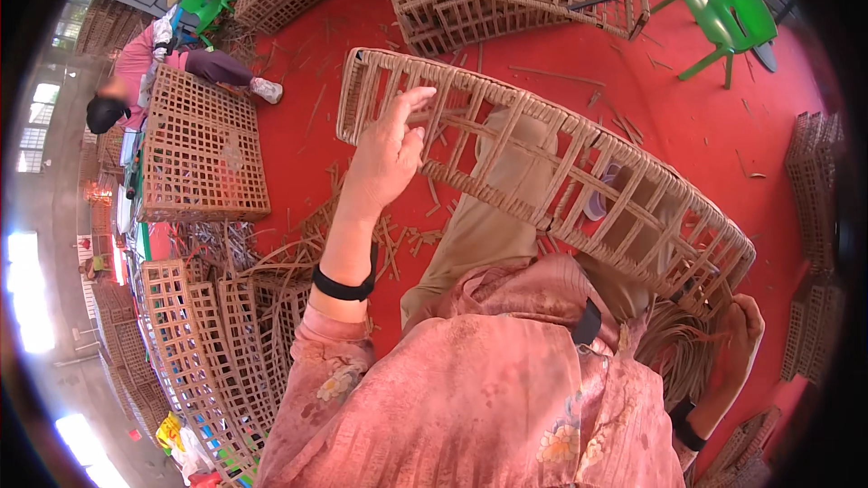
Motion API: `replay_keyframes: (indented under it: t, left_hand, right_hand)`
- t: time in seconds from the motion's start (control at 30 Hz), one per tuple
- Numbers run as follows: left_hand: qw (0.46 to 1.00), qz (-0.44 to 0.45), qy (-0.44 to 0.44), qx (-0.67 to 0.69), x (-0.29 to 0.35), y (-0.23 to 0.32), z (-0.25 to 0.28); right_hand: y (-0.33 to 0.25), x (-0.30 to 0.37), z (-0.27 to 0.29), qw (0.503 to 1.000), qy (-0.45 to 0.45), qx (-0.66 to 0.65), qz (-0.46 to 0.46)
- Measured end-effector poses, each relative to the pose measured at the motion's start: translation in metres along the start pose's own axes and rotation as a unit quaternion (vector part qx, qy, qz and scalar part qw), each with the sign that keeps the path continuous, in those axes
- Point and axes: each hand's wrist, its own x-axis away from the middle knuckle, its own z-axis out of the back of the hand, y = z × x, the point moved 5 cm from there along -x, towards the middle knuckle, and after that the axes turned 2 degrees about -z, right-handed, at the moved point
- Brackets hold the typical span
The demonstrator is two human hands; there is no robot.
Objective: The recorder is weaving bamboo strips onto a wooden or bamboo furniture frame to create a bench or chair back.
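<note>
Head view: a long woven frame [565,179] spans left to right over the legs [466,244]; the left hand [387,158] is loosely open at its left end, contact unclear; whether the right hand [740,330], near its right end, grips, I cannot tell; the shirt's [452,370] dark tab [587,322] is too blurred to read
</note>
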Motion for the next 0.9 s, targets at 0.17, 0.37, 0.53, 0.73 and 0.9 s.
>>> replay_keyframes:
  t: [0.17,0.37,0.53,0.73,0.9]
  left_hand:
    - [0.990,0.067,-0.097,0.078,-0.011,-0.009,0.002]
    - [0.974,0.080,-0.057,0.206,-0.011,-0.013,-0.001]
    - [0.950,0.124,0.056,0.281,-0.013,-0.014,-0.008]
    - [0.937,0.046,0.113,0.326,-0.015,-0.024,-0.011]
    - [0.940,0.035,0.165,0.296,-0.015,-0.020,0.001]
  right_hand:
    - [-0.016,0.007,-0.002,1.000,-0.004,0.014,-0.004]
    - [-0.025,0.008,-0.021,0.993,-0.003,0.100,0.067]
    - [-0.021,0.013,-0.004,0.991,0.079,0.092,0.049]
    - [-0.061,0.009,-0.021,0.949,0.131,0.233,0.167]
    - [-0.126,0.004,-0.073,0.947,0.207,0.136,0.207]
